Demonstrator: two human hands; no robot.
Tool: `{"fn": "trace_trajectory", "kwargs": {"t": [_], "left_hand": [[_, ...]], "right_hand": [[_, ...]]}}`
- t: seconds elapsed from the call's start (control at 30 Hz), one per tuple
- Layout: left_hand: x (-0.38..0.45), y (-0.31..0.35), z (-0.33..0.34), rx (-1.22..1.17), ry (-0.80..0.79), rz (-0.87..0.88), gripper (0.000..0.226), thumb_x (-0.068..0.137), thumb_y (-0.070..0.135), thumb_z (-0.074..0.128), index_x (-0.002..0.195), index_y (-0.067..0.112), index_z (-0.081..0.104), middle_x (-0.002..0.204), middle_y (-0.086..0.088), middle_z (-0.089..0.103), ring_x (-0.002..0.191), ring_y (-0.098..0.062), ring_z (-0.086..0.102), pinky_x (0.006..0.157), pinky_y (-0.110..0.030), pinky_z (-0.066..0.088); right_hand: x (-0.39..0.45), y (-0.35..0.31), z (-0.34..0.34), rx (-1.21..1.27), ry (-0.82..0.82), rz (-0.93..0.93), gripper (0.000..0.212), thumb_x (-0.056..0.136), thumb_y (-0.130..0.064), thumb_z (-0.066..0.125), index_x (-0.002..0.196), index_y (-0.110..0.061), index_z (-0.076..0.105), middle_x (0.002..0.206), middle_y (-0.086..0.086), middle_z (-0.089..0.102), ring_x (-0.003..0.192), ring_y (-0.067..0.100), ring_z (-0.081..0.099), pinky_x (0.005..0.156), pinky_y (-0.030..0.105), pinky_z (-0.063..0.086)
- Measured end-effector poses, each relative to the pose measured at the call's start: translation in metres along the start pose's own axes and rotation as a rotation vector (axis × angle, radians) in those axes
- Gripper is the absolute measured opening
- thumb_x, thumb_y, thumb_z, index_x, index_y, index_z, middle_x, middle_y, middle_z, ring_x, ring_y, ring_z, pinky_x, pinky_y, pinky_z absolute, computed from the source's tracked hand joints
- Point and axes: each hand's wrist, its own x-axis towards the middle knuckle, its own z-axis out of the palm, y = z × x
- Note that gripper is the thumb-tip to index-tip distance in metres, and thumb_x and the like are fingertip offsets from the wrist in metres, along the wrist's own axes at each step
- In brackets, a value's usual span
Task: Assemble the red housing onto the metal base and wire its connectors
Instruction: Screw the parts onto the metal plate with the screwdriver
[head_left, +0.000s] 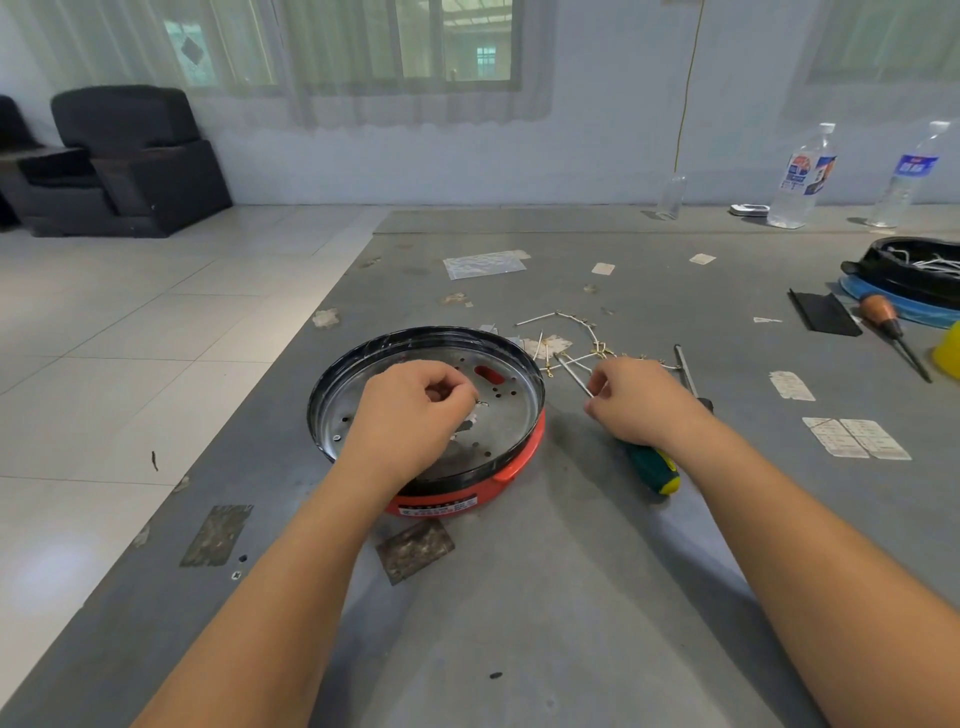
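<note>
On the grey worktop (519, 597) beside pale floor tiles (130, 322), his left hand (410, 415) pinches a small connector (482, 403) over the metal base (498, 410), while his right hand (636, 400) pinches a white wire (571, 371).

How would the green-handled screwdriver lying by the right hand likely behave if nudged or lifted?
The green-handled screwdriver has a rounded handle and lies flat on the grey table, so a sideways nudge would probably roll it. Its straight metal shaft looks stiff. The bulky handle likely makes it handle-heavy, tipping that way if lifted by the shaft.

metal base (498, 410) on housing (511, 470), wires (576, 338) behind-right — screwdriver (652, 467) right
</note>
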Motion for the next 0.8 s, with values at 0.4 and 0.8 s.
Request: {"fn": "trace_trajectory", "kwargs": {"t": [0.4, 0.8], "left_hand": [[0.014, -0.002, -0.016, -0.758, 0.142, -0.311, 0.009, 0.101, 0.002, 0.062, 0.100, 0.002, 0.071, 0.087, -0.015, 0.079, 0.075, -0.017, 0.076, 0.067, -0.021, 0.059], [0.010, -0.006, -0.020, -1.318, 0.087, -0.481, 0.011, 0.104, 0.003, 0.054, 0.107, 0.003, 0.064, 0.104, -0.018, 0.079, 0.095, -0.027, 0.079, 0.073, -0.034, 0.065]], "right_hand": [[-0.025, -0.052, -0.011, 0.334, 0.289, -0.572, 0.018, 0.096, -0.018, 0.061, 0.108, -0.025, 0.072, 0.095, -0.005, 0.069, 0.093, 0.015, 0.062, 0.083, 0.035, 0.051], [-0.032, -0.067, 0.001, 0.291, 0.340, -0.677, 0.020, 0.094, -0.010, 0.064, 0.109, -0.016, 0.074, 0.100, 0.000, 0.069, 0.093, 0.020, 0.062, 0.082, 0.041, 0.051]]}}
